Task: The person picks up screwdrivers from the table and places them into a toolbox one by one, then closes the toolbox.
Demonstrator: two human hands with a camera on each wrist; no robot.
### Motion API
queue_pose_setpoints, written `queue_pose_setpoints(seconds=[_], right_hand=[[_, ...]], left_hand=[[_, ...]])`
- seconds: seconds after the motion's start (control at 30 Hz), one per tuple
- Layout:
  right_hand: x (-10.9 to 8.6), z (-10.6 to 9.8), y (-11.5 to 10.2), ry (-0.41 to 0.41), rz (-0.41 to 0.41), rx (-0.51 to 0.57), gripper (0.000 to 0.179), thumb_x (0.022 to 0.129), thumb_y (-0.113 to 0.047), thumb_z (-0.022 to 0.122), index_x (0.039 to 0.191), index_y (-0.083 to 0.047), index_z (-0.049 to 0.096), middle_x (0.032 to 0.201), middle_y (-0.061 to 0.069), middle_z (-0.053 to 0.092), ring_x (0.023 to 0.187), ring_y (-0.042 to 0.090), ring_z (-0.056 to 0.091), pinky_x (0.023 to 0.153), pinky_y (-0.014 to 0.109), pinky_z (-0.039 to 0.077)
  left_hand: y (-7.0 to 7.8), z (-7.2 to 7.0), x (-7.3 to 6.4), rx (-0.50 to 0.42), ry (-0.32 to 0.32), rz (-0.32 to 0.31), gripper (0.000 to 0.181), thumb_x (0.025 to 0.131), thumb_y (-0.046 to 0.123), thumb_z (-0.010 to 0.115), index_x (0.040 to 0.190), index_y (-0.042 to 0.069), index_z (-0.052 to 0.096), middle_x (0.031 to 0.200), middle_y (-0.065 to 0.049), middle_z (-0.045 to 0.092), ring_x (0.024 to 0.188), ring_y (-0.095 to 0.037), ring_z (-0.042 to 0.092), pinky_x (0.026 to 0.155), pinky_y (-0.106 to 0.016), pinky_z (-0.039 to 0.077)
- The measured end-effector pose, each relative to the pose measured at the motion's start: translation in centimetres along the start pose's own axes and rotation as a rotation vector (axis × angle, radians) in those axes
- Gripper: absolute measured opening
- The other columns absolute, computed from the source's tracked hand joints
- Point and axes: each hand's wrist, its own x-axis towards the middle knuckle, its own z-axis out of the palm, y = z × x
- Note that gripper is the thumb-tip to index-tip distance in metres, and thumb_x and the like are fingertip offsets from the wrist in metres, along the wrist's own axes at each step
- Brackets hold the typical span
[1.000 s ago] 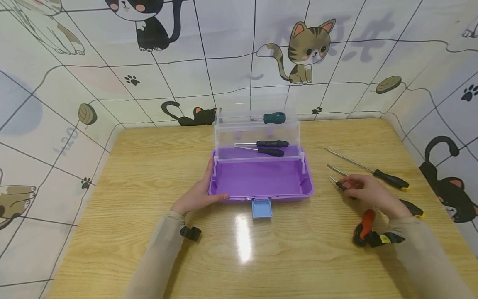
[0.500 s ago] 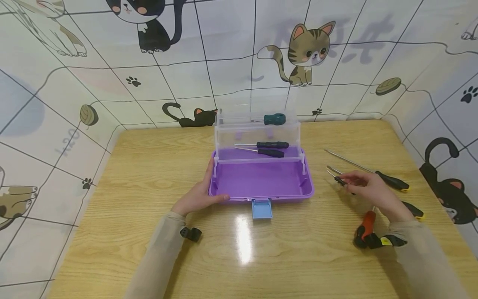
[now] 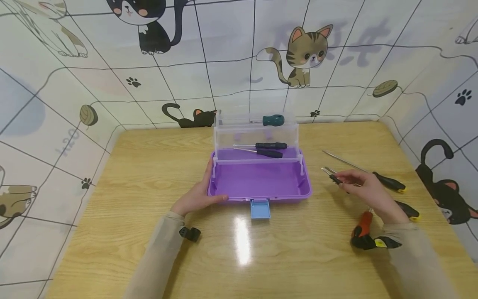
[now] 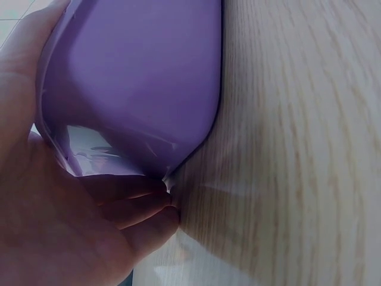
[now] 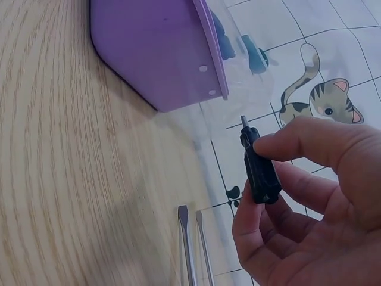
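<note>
A purple toolbox [image 3: 261, 179] stands on the table with its clear upper tray [image 3: 257, 135] raised at the back. My left hand [image 3: 194, 198] holds the box's left end, thumb over the front rim; the left wrist view shows its fingers bent along the purple wall [image 4: 137, 71]. To the right of the box, my right hand [image 3: 364, 192] pinches a small screwdriver [image 5: 260, 170] by its short black handle, shank pointing towards the box. Two black-handled screwdrivers [image 3: 270, 145] and a teal-handled screwdriver [image 3: 274, 120] lie in the clear tray.
A long black screwdriver [image 3: 389, 181] with a yellow end lies right of my right hand. Another similar handle [image 3: 408, 211] is partly behind the wrist. An orange-and-black handle [image 3: 362, 230] lies nearer me. The blue latch [image 3: 260, 209] hangs from the toolbox front.
My right hand has raised the small screwdriver off the table and shifted it slightly left towards the toolbox. My left hand keeps its hold on the box.
</note>
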Motion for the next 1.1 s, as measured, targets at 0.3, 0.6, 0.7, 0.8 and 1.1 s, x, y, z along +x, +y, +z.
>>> queue_pose_setpoints(seconds=[0.3,0.6,0.7,0.8,1.1], right_hand=[[0.0,0.7,-0.3,-0.010,0.004,0.039,0.034,0.093,-0.007,0.063,0.123,0.009,0.057,0.102,0.000,0.063,0.086,0.004,0.058,0.069,0.022,0.051],[0.4,1.2,-0.3,0.003,0.011,0.044,0.035,0.094,-0.010,0.063,0.125,0.007,0.057,0.101,0.004,0.061,0.088,0.003,0.056,0.070,0.020,0.050],[0.4,1.2,-0.5,0.005,0.018,0.045,0.036,0.095,-0.013,0.063,0.125,0.006,0.058,0.102,0.003,0.061,0.089,0.003,0.055,0.070,0.021,0.050],[0.4,1.2,-0.8,-0.002,0.015,0.071,0.036,0.095,-0.012,0.063,0.126,0.006,0.057,0.102,-0.002,0.062,0.090,0.004,0.057,0.071,0.022,0.051],[0.4,1.0,-0.9,-0.035,0.031,0.137,0.034,0.096,-0.009,0.060,0.126,0.006,0.056,0.102,-0.011,0.063,0.090,0.005,0.062,0.073,0.023,0.052]], left_hand=[[-0.1,0.0,-0.1,0.008,-0.002,0.011,0.124,0.080,0.029,0.081,0.150,0.035,-0.022,0.160,-0.002,-0.009,0.138,-0.038,0.026,0.109,-0.051,0.025],[-0.3,0.0,0.1,0.007,0.001,0.011,0.125,0.080,0.028,0.081,0.150,0.034,-0.022,0.160,-0.004,-0.009,0.136,-0.039,0.031,0.108,-0.051,0.029],[-0.2,-0.1,0.2,0.000,0.002,0.010,0.125,0.080,0.028,0.081,0.150,0.035,-0.022,0.160,-0.007,-0.004,0.134,-0.040,0.035,0.107,-0.051,0.030],[-0.1,-0.1,0.2,0.001,0.008,0.007,0.125,0.080,0.027,0.081,0.150,0.037,-0.022,0.160,-0.011,0.001,0.131,-0.040,0.039,0.107,-0.051,0.030],[-0.2,0.0,0.0,0.013,0.010,-0.016,0.124,0.080,0.030,0.080,0.150,0.039,-0.021,0.160,-0.008,0.000,0.132,-0.040,0.037,0.107,-0.052,0.030]])
